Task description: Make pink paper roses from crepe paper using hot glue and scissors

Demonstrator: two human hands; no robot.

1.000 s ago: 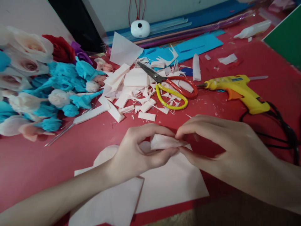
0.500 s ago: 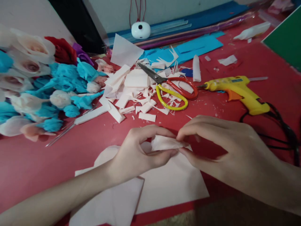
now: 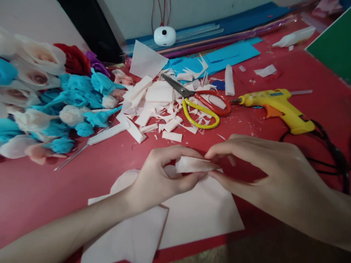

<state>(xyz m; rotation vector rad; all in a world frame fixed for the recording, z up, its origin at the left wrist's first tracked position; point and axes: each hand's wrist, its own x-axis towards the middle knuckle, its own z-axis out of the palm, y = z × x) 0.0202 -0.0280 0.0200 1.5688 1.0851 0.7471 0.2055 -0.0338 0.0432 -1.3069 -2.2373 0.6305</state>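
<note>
Between both hands is a small pale piece of crepe paper (image 3: 190,165), curled along its length. My left hand (image 3: 161,171) pinches it from the left, thumb below and fingers behind. On the other side, the fingertips and thumb of my right hand (image 3: 255,171) close on its right end. Beneath the hands lie pale paper sheets (image 3: 203,215), one folded over another at the left. Scissors (image 3: 197,100) with one red and one yellow handle rest beyond the hands, on a heap of pale paper scraps (image 3: 160,91).
A yellow glue gun (image 3: 276,106) with a black cord lies at the right. Paper flowers (image 3: 78,87) in blue, white and red crowd the left. Farther back are blue crepe paper (image 3: 219,56), a white device (image 3: 164,35) and a green board (image 3: 333,44).
The crepe paper piece has turned slightly in the fingers, and its upper edge now looks more rolled over. Both hands stay in nearly the same place.
</note>
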